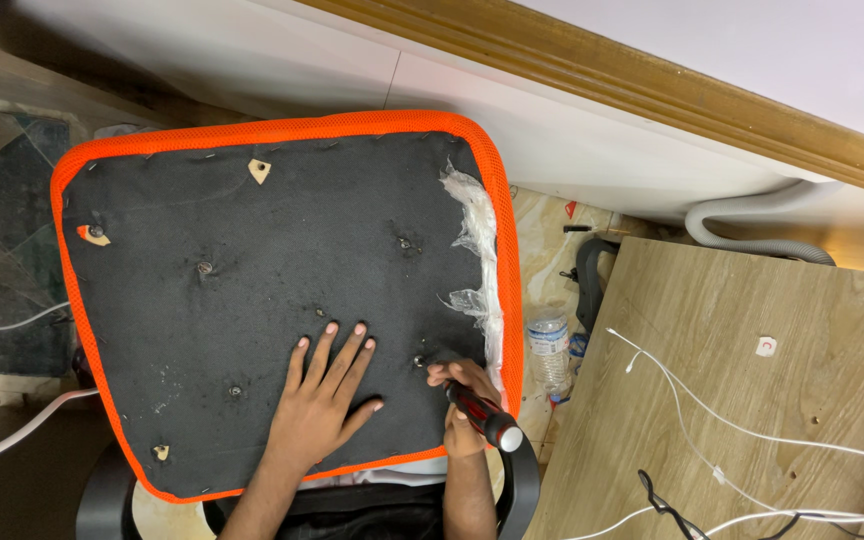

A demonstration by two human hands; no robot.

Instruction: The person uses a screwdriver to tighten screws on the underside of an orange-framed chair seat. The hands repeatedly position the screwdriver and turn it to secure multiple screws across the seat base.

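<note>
Your left hand (324,398) lies flat, fingers spread, on the black underside of the upturned orange-edged seat cushion (252,270) in front of you. Just right of it, your right hand (464,395) grips a red-and-black screwdriver (480,412), tip at a bolt (418,362). Farther right, a plastic bottle (549,350) stands on the floor beside a wooden panel (752,400).
</note>
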